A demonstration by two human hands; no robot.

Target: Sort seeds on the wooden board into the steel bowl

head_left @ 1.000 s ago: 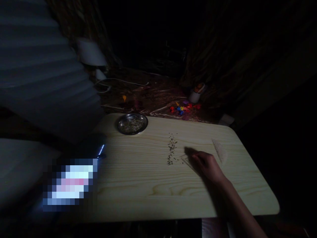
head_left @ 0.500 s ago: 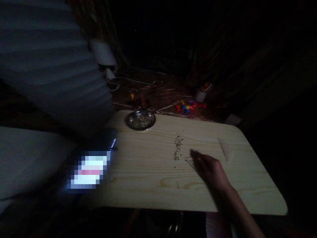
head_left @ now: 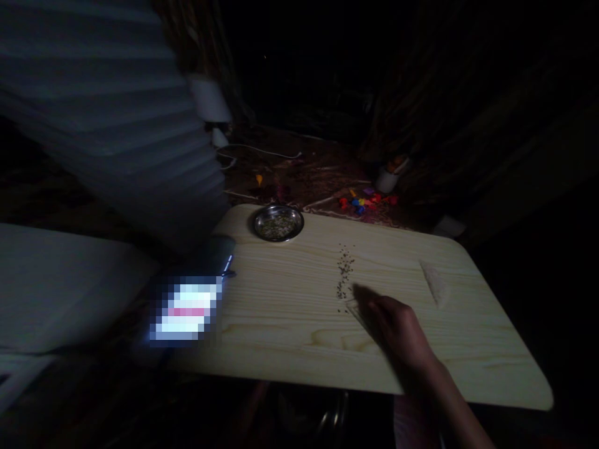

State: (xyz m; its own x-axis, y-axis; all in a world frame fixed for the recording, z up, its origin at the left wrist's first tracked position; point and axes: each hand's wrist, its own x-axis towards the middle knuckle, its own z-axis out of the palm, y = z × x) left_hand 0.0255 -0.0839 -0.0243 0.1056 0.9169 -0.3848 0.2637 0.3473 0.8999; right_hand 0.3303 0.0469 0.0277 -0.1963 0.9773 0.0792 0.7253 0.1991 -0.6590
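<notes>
My right hand (head_left: 402,327) is low over the light wooden table (head_left: 281,318). Its fingers are pinched on a thin pale stick-like tool (head_left: 354,310), whose exact kind I cannot make out in the dark. The tool's tip lies at the near end of a loose strip of small dark seeds (head_left: 345,271). At the table's far left, a shiny metal bowl (head_left: 256,232) holds greenish and whitish bits. My left hand does not show. Below the front edge, a dim shape is too dark to name.
A lit phone (head_left: 191,312), blurred out, stands at the table's left. A pale speckled half-round patch (head_left: 435,284) lies on the right side. Beyond the table are colourful small pieces (head_left: 367,201), a white cup (head_left: 387,179) and a white cable (head_left: 262,149). A pleated grey surface (head_left: 107,106) rises at left.
The whole view has shifted, so the table and bowl appear further right. My right hand, still pinching the tool, has moved left across the table, closer to the seeds.
</notes>
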